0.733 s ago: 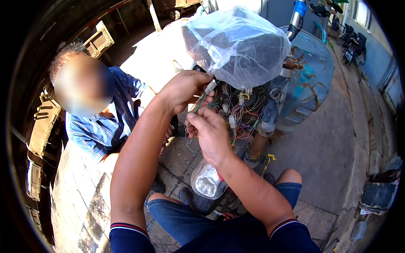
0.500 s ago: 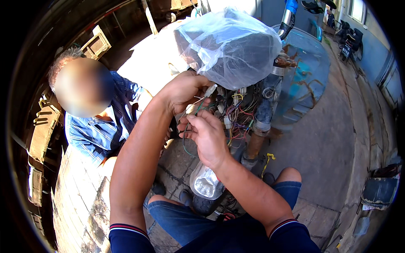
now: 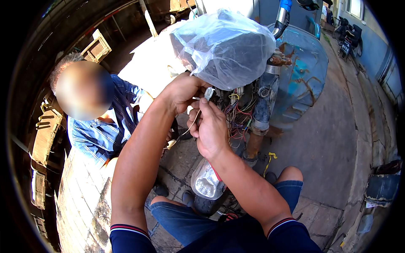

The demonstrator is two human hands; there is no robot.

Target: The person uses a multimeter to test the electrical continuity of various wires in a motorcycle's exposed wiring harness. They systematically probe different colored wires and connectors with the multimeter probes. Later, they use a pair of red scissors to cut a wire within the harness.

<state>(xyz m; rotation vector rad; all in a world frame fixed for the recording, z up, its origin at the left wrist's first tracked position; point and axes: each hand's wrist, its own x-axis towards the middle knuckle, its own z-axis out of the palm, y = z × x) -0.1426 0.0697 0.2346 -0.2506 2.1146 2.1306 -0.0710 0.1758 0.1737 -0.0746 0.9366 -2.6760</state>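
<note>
A small white plastic wire connector (image 3: 209,93) sits between my hands, just below a bulky part wrapped in clear plastic. My left hand (image 3: 183,90) is closed on the connector from the left, its fingertips partly hidden. From below, my right hand (image 3: 212,133) pinches at the connector's lower end, where the thumb and forefinger meet it. A cream wire (image 3: 194,123) hangs down past the right fingers. Its pale end (image 3: 171,144) dangles lower left. Beside the right hand, a tangle of coloured wires (image 3: 240,114) spills from the vehicle's front.
The plastic-wrapped part (image 3: 230,48) covers the wires from above. A rusty fork tube (image 3: 254,143) and a worn blue panel (image 3: 301,80) stand to the right. A person in a blue plaid shirt (image 3: 95,137) crouches at left. A shiny metal piece (image 3: 206,183) lies below my right wrist.
My right hand has moved up and right to the connector. The pale piece that was at its fingertips now hangs lower left. My left hand stays nearly in place.
</note>
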